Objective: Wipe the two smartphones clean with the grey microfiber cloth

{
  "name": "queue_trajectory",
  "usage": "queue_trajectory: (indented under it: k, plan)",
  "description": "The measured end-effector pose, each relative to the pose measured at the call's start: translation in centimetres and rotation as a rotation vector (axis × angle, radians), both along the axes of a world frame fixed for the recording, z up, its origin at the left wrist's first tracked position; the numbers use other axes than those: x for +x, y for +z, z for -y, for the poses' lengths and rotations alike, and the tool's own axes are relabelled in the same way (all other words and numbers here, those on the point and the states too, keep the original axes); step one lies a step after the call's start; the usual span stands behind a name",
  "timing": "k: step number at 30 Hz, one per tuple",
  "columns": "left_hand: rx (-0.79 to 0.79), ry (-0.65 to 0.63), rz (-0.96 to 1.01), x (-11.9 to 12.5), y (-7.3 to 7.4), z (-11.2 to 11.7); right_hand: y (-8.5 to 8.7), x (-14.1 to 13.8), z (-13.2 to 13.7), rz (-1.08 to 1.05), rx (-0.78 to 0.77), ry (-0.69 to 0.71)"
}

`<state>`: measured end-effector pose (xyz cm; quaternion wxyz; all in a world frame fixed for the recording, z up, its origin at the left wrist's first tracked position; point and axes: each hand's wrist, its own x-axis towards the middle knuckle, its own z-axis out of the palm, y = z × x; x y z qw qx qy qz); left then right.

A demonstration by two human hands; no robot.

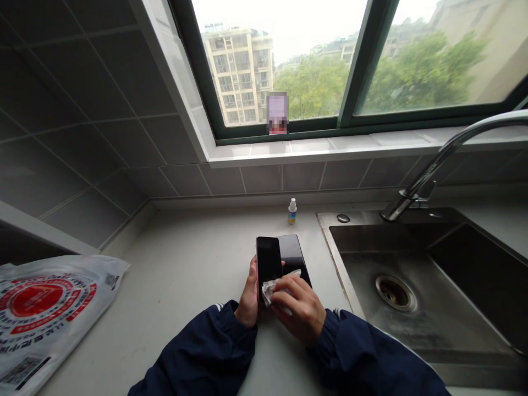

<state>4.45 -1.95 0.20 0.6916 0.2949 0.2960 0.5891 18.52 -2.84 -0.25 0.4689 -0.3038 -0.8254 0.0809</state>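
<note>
My left hand (248,297) grips a black smartphone (268,262) by its lower edge, tilted up off the counter. My right hand (297,309) is shut on a crumpled white cloth or tissue (272,289), which presses against the lower part of that phone. Behind them, a second dark glossy phone (293,254) lies on the counter, partly hidden by the first phone and my right hand. A small white-capped dropper bottle (292,212) stands upright farther back, beyond both phones.
A steel sink (396,291) with a chrome faucet (416,192) lies to the right of the pale counter (173,264). A printed white plastic bag (45,313) lies at the left. Grey wall tiles and a green-framed window (280,66) rise behind.
</note>
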Motion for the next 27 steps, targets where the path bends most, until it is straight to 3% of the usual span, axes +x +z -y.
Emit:
queue_trajectory:
  k: [27]
  plan:
    - [-0.071, 0.04, 0.035, -0.02, 0.3, -0.09, -0.64, 0.43, -0.47, 0.01, 0.026, 0.071]
